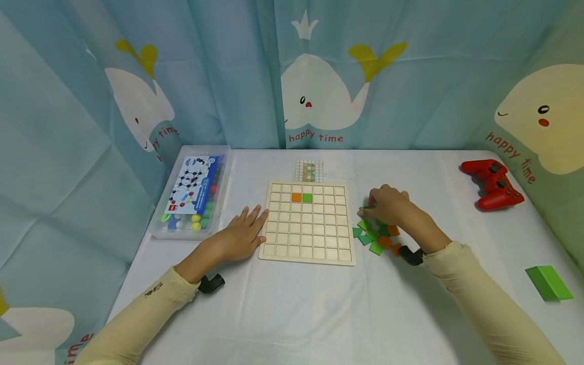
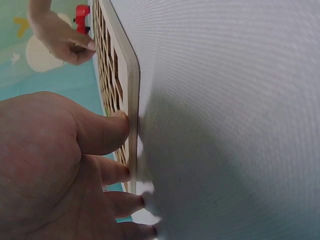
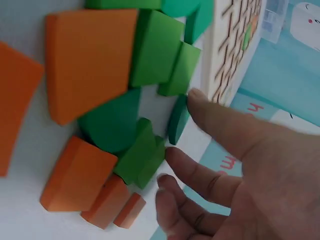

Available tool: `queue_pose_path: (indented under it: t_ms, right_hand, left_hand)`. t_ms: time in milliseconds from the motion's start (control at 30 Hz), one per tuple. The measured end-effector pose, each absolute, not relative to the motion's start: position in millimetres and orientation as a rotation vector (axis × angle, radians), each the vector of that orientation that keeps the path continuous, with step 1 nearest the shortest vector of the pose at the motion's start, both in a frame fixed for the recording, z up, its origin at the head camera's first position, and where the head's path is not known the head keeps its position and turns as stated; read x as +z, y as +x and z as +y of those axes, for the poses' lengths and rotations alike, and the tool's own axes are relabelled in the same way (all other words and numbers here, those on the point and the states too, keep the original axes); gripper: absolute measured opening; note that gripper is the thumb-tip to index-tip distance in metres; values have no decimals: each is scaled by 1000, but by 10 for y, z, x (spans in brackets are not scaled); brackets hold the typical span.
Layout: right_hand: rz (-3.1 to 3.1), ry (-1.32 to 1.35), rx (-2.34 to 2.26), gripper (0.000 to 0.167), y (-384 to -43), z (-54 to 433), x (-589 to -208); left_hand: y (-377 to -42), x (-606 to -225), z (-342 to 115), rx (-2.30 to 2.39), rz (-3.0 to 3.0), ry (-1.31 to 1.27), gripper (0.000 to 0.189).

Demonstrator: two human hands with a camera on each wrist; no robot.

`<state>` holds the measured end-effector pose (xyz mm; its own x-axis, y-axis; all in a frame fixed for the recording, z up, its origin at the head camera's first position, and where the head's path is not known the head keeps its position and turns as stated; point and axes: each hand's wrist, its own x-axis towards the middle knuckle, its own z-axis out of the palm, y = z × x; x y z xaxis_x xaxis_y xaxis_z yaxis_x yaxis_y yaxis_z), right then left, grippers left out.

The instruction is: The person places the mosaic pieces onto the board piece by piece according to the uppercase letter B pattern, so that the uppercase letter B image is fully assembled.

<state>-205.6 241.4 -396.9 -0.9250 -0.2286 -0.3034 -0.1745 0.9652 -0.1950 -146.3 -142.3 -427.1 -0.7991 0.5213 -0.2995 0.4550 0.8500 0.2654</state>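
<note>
A square wooden grid board (image 1: pixel 306 258) lies flat on the table. One orange tile (image 1: pixel 296 197) and one green tile (image 1: pixel 307 197) sit side by side in its second row. My left hand (image 1: pixel 243 234) rests at the board's left edge, fingers spread, with the thumb touching the rim (image 2: pixel 131 100). To the right of the board, my right hand (image 1: pixel 391 204) reaches over a loose pile of green and orange tiles (image 1: pixel 376 248). Its thumb and index finger pinch a thin dark green tile (image 3: pixel 178 120) at the pile's edge, the other fingers curled.
A small printed grid card (image 1: pixel 309 171) lies just behind the board. At the left is a clear plastic case (image 1: pixel 191 192) with coloured balls. A red game controller (image 1: pixel 493 184) and a green block (image 1: pixel 549 283) lie at the right. Curtains hang behind the table.
</note>
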Motion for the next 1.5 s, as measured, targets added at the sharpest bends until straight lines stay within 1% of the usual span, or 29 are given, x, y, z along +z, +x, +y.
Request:
queue_pose_path:
  t_ms: [267, 533, 733, 1000, 1233, 1500]
  right_hand:
    - [2800, -317, -376, 31, -2116, 2362, -4071]
    - [2690, -349, -746, 30, -2191, 2435, -4210]
    - [2716, -401, -778, 28, -2202, 2454, -4258]
    - [2767, -491, -786, 27, -2205, 2447, -4228]
    - [2771, -523, -828, 26, -2258, 2194, -4184]
    - [2681, -565, -869, 29, -2299, 1815, -4211]
  left_hand:
    - [-1472, -4267, -1426, 259, 2658, 719, 63]
    - [-1479, -4306, -1425, 239, 2660, 707, 64]
    - [-1479, -4303, -1424, 242, 2660, 699, 64]
    - [-1485, -4330, -1426, 233, 2657, 693, 64]
    - [-1491, -4338, -1425, 237, 2655, 687, 64]
    - [-1492, -4347, -1427, 240, 2667, 701, 63]
